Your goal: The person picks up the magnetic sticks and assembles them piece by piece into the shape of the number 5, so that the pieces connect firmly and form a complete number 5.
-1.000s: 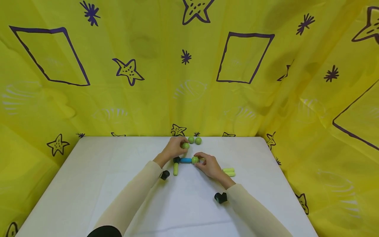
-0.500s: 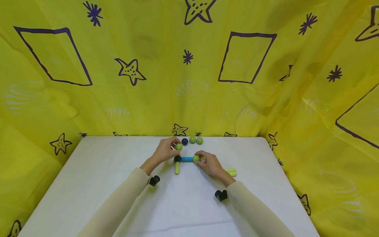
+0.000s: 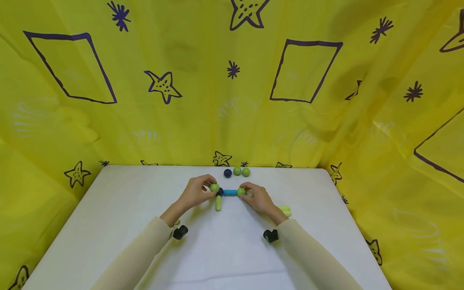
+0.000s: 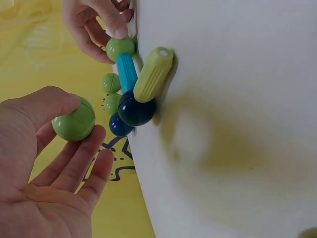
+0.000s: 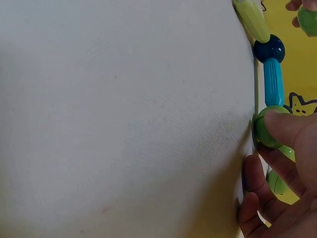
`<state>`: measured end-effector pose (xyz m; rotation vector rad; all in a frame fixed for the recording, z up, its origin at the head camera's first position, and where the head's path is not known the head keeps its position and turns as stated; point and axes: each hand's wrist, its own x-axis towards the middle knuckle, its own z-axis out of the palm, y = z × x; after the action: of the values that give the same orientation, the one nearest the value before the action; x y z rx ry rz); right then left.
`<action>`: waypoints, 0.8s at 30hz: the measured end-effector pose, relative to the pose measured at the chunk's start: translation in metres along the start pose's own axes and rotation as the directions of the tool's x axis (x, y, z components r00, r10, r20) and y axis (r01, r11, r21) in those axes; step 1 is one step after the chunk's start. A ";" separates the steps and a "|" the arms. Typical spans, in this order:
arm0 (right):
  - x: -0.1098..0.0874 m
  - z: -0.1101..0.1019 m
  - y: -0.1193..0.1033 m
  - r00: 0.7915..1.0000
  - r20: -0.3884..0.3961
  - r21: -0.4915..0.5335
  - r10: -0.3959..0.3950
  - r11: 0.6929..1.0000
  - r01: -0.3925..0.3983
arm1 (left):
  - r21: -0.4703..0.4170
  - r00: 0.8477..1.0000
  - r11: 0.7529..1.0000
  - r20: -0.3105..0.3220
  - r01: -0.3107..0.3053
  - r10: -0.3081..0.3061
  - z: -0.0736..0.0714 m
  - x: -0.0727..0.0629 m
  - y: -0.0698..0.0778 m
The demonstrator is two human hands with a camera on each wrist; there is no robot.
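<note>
My left hand (image 3: 194, 192) pinches a green ball (image 4: 75, 120) between thumb and fingers, beside the dark blue ball (image 4: 136, 108) and apart from it in the left wrist view. From that dark blue ball a yellow-green rod (image 3: 218, 203) points toward me and a blue rod (image 3: 230, 193) runs to the right. At the blue rod's right end sits another green ball (image 5: 270, 133), which my right hand (image 3: 258, 198) grips with thumb and fingers. The joined pieces form a corner on the white table.
Behind the joined pieces, a loose dark blue ball (image 3: 227, 173) and two green balls, one of them this green ball (image 3: 246, 172), lie near the back edge. Yellow-green rods (image 3: 285, 210) lie right of my right hand. A yellow patterned curtain (image 3: 188, 121) surrounds the white table (image 3: 224, 249).
My left hand has carried its green ball left and then nearer me, to the left of the joined pieces. The loose dark blue ball has come into sight. My right hand keeps its grip.
</note>
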<state>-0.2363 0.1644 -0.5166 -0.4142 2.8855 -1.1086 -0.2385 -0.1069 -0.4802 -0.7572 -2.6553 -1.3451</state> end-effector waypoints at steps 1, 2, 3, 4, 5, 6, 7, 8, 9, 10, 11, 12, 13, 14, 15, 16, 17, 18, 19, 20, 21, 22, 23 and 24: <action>0.001 0.000 0.000 1.000 0.001 -0.001 -0.002 1.000 0.002 | -0.009 1.000 1.000 0.006 0.006 -0.006 0.000 -0.002 -0.001; 0.001 0.000 0.000 1.000 0.001 0.001 -0.002 1.000 0.002 | -0.018 1.000 1.000 0.010 0.008 -0.008 0.000 -0.005 -0.001; 0.002 0.001 0.000 1.000 0.001 0.001 -0.002 1.000 0.002 | -0.030 1.000 0.999 0.014 0.012 -0.012 0.001 -0.007 -0.001; 0.002 0.000 0.000 1.000 0.002 0.004 0.001 1.000 -0.001 | -0.041 1.000 0.999 0.017 0.013 -0.013 0.001 -0.010 -0.002; 0.003 0.000 0.000 1.000 0.003 0.006 0.003 1.000 -0.003 | -0.050 1.000 0.999 0.019 0.013 -0.012 0.002 -0.012 -0.003; 0.004 0.000 -0.001 1.000 0.003 0.009 0.006 1.000 -0.006 | -0.055 1.000 0.998 0.019 0.014 -0.013 0.003 -0.014 -0.003; 0.004 0.000 -0.001 1.000 0.004 0.011 0.008 1.000 -0.008 | -0.061 1.000 0.998 0.019 0.015 -0.014 0.004 -0.016 -0.004; 0.005 -0.001 -0.001 1.000 0.004 0.012 0.010 1.000 -0.010 | -0.064 1.000 0.998 0.015 0.015 -0.014 0.005 -0.019 -0.005; 0.005 -0.001 -0.001 1.000 0.005 0.010 0.012 1.000 -0.012 | -0.069 1.000 0.997 0.012 0.016 -0.016 0.006 -0.021 -0.006; 0.006 -0.001 -0.002 1.000 0.004 0.008 0.012 1.000 -0.012 | -0.073 1.000 0.997 0.007 0.017 -0.016 0.007 -0.023 -0.008; 0.007 -0.001 -0.002 1.000 0.003 0.004 0.012 1.000 -0.012 | -0.079 1.000 0.997 0.002 0.018 -0.018 0.009 -0.025 -0.009; 0.008 -0.001 -0.002 1.000 0.000 0.001 0.010 1.000 -0.010 | -0.085 1.000 0.996 -0.003 0.018 -0.018 0.010 -0.027 -0.010; 0.008 -0.001 -0.002 1.000 -0.002 -0.004 0.010 1.000 -0.010 | -0.095 1.000 0.995 -0.006 0.021 -0.022 0.012 -0.030 -0.011; 0.009 -0.002 -0.002 1.000 -0.006 -0.007 0.012 1.000 -0.012 | -0.103 1.000 0.994 -0.008 0.027 -0.028 0.014 -0.031 -0.012; 0.010 -0.002 -0.003 1.000 -0.008 -0.007 0.012 1.000 -0.012 | -0.106 0.999 0.994 -0.009 0.034 -0.036 0.015 -0.033 -0.013; 0.010 -0.002 -0.002 1.000 -0.010 -0.008 0.013 1.000 -0.013 | -0.107 0.999 0.993 -0.010 0.041 -0.043 0.017 -0.035 -0.013; 0.011 -0.002 -0.002 1.000 -0.011 -0.007 0.014 1.000 -0.014 | -0.108 0.998 0.993 -0.010 0.054 -0.055 0.019 -0.037 -0.013; 0.012 -0.003 -0.002 1.000 -0.011 -0.005 0.014 1.000 -0.014 | -0.103 0.998 0.992 -0.008 0.068 -0.069 0.020 -0.038 -0.013; 0.012 -0.003 -0.002 1.000 -0.007 -0.003 0.016 1.000 -0.016 | -0.099 0.996 0.992 -0.006 0.084 -0.085 0.021 -0.039 -0.012; 0.013 -0.004 -0.002 1.000 -0.003 0.001 0.014 1.000 -0.014 | -0.086 0.995 0.992 -0.007 0.095 -0.096 0.023 -0.040 -0.012; 0.014 -0.004 -0.002 1.000 0.002 0.002 0.015 1.000 -0.015 | -0.077 0.994 0.991 -0.008 0.107 -0.108 0.024 -0.041 -0.011; 0.015 -0.005 -0.002 1.000 0.006 0.001 0.015 1.000 -0.015 | -0.070 0.993 0.991 -0.010 0.116 -0.117 0.025 -0.042 -0.010; 0.015 -0.005 -0.002 1.000 0.010 -0.001 0.014 1.000 -0.014 | -0.063 0.992 0.990 -0.013 0.126 -0.127 0.026 -0.043 -0.009; 0.016 -0.006 -0.002 1.000 0.015 -0.004 0.014 1.000 -0.014 | -0.054 0.991 0.990 -0.017 0.129 -0.130 0.027 -0.043 -0.008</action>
<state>-0.2523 0.1628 -0.5100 -0.4003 2.8735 -1.0941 -0.2003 -0.1070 -0.5142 -0.5812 -2.7046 -1.4507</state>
